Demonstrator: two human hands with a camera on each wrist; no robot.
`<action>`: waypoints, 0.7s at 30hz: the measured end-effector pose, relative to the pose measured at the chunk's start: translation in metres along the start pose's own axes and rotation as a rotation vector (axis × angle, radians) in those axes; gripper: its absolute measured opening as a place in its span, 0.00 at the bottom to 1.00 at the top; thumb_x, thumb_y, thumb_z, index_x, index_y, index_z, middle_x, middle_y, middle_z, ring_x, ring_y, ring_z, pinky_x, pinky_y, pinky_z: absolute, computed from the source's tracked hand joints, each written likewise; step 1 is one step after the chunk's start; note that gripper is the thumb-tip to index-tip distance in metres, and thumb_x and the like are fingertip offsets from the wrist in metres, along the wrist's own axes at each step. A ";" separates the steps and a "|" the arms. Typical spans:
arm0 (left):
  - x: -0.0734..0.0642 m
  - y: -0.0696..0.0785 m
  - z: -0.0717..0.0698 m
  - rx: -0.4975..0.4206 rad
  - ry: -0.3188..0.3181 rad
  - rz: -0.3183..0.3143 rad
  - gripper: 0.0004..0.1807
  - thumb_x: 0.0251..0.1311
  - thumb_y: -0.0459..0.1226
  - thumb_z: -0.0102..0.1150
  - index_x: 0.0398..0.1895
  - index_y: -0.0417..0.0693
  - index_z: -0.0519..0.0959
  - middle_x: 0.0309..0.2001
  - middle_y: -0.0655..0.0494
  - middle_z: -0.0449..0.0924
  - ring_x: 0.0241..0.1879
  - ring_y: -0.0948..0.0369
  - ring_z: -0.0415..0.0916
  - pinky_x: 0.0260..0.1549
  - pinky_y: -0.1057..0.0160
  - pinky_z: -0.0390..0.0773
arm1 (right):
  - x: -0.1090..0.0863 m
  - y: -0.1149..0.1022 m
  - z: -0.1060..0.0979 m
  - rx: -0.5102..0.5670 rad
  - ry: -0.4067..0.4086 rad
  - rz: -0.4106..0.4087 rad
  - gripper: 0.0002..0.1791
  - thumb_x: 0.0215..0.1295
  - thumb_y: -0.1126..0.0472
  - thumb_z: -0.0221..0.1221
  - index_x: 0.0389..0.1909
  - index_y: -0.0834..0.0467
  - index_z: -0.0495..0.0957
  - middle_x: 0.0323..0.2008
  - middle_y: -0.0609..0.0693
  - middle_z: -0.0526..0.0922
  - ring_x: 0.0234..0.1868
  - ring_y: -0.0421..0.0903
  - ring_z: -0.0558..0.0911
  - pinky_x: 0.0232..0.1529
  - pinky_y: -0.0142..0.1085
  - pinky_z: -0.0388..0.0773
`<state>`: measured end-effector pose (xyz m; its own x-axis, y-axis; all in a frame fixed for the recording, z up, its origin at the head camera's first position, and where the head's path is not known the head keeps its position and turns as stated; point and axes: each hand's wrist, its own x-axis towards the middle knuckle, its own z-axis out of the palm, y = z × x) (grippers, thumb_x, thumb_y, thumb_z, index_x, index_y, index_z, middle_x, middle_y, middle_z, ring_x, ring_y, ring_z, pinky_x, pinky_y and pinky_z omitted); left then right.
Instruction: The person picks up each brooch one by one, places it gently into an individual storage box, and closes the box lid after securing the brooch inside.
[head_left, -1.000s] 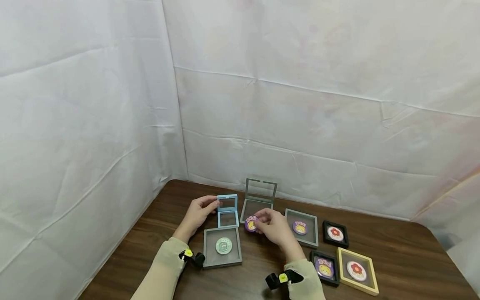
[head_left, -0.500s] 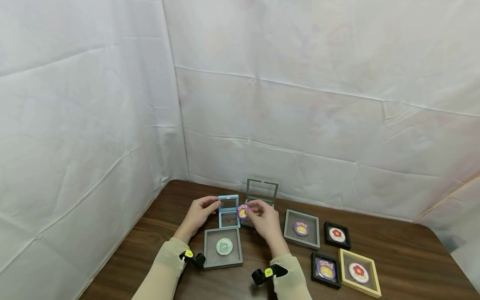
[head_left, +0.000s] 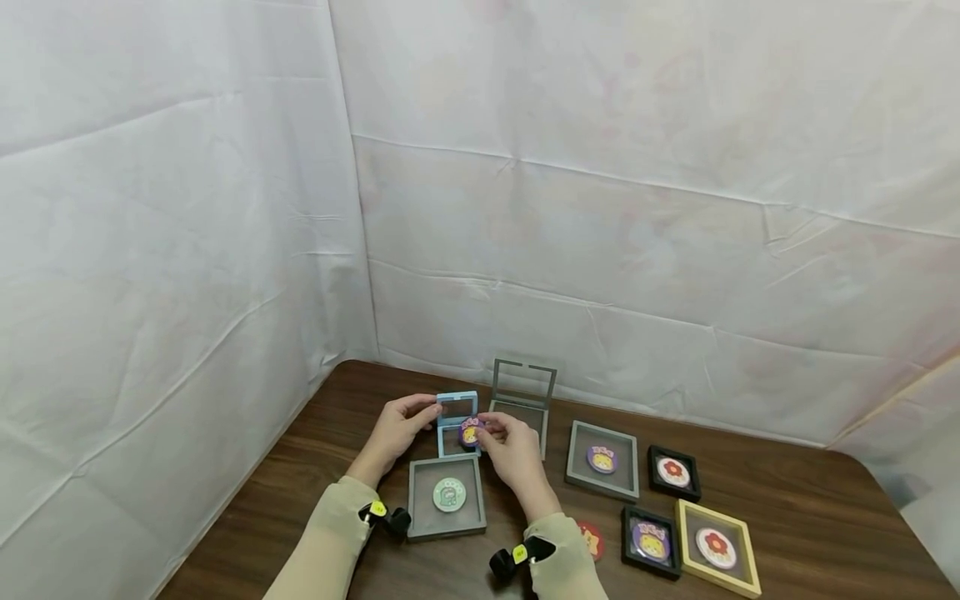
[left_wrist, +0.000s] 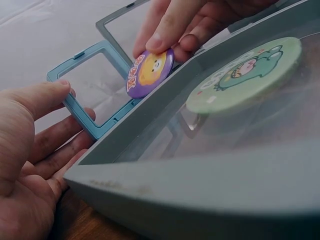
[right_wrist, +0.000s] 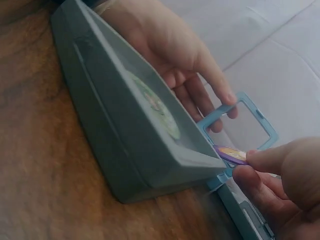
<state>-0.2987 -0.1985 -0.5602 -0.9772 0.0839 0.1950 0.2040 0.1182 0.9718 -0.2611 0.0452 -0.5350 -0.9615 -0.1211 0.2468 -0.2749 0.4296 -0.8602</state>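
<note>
My left hand (head_left: 399, 427) pinches the raised lid of a small light-blue display frame (left_wrist: 75, 60), thumb on the near side and fingers behind. The frame stands unfolded, its lower half flat on the table. My right hand (head_left: 513, 452) holds a round purple badge (left_wrist: 150, 73) with a yellow animal face by its edge, between thumb and fingers. The badge is tilted over the frame's lower half; whether it touches the film there I cannot tell. Right in front stands a closed grey frame (head_left: 447, 530) with a green badge (head_left: 449, 494) in it.
Behind the right hand an unfolded grey frame (head_left: 552, 383) has its lid up. To the right lie a grey frame (head_left: 573, 454), two black frames (head_left: 697, 487) and a yellow frame (head_left: 750, 550), each with a badge. A red badge (head_left: 592, 540) lies beside the right sleeve.
My right hand has carried the purple badge leftward to over the blue frame's lower half, tilting it. The red badge has come into sight beside the right sleeve. My left hand stays on the lid.
</note>
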 end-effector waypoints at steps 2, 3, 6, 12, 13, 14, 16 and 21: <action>0.000 0.000 0.000 0.002 0.003 -0.001 0.15 0.75 0.37 0.69 0.58 0.38 0.88 0.51 0.40 0.91 0.46 0.53 0.86 0.44 0.63 0.85 | 0.001 0.001 0.003 -0.009 -0.009 -0.001 0.11 0.76 0.64 0.69 0.55 0.59 0.90 0.40 0.51 0.91 0.36 0.41 0.90 0.37 0.31 0.86; 0.000 0.000 0.000 0.006 0.003 -0.001 0.15 0.75 0.37 0.69 0.58 0.38 0.88 0.51 0.40 0.91 0.46 0.53 0.86 0.44 0.63 0.85 | 0.001 0.002 0.004 -0.019 -0.014 -0.004 0.11 0.76 0.64 0.69 0.56 0.59 0.90 0.41 0.50 0.91 0.36 0.41 0.90 0.37 0.32 0.86; 0.000 -0.001 -0.001 0.007 0.001 -0.008 0.15 0.75 0.38 0.70 0.58 0.38 0.88 0.52 0.40 0.91 0.45 0.53 0.86 0.44 0.63 0.85 | 0.001 0.003 0.006 -0.048 -0.028 -0.014 0.12 0.77 0.64 0.68 0.57 0.60 0.90 0.41 0.50 0.91 0.37 0.41 0.89 0.38 0.32 0.86; 0.001 -0.001 -0.002 0.012 0.003 -0.027 0.15 0.76 0.38 0.69 0.59 0.39 0.88 0.51 0.42 0.91 0.43 0.55 0.86 0.43 0.63 0.85 | 0.000 0.003 0.008 -0.104 -0.052 -0.036 0.14 0.76 0.63 0.69 0.58 0.61 0.89 0.42 0.50 0.90 0.39 0.42 0.89 0.41 0.34 0.86; 0.001 -0.001 -0.002 0.012 0.004 -0.028 0.15 0.76 0.38 0.69 0.58 0.40 0.88 0.51 0.43 0.91 0.43 0.55 0.86 0.43 0.63 0.85 | 0.000 0.003 0.008 -0.116 -0.054 -0.040 0.14 0.76 0.63 0.70 0.58 0.62 0.89 0.42 0.50 0.91 0.40 0.43 0.89 0.41 0.35 0.86; 0.001 -0.001 -0.002 0.011 0.004 -0.029 0.15 0.76 0.38 0.69 0.58 0.40 0.89 0.51 0.43 0.91 0.43 0.55 0.86 0.43 0.63 0.85 | 0.000 0.003 0.008 -0.129 -0.053 -0.042 0.15 0.75 0.62 0.70 0.59 0.62 0.88 0.42 0.50 0.91 0.40 0.43 0.88 0.42 0.35 0.86; 0.002 -0.001 -0.002 0.012 0.005 -0.027 0.15 0.76 0.39 0.69 0.58 0.41 0.89 0.51 0.45 0.91 0.44 0.55 0.86 0.43 0.62 0.85 | 0.000 0.002 0.009 -0.147 -0.050 -0.044 0.16 0.74 0.62 0.71 0.59 0.62 0.88 0.43 0.50 0.91 0.40 0.43 0.88 0.42 0.36 0.86; 0.003 -0.002 -0.002 0.018 0.004 -0.027 0.16 0.76 0.39 0.69 0.59 0.40 0.88 0.51 0.45 0.91 0.44 0.56 0.85 0.43 0.62 0.85 | -0.001 0.001 0.008 -0.174 -0.057 -0.050 0.18 0.72 0.60 0.73 0.59 0.62 0.88 0.45 0.52 0.92 0.37 0.41 0.87 0.38 0.35 0.85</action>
<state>-0.3017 -0.2003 -0.5610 -0.9826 0.0767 0.1693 0.1787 0.1386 0.9741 -0.2606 0.0390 -0.5396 -0.9464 -0.1950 0.2575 -0.3230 0.5690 -0.7562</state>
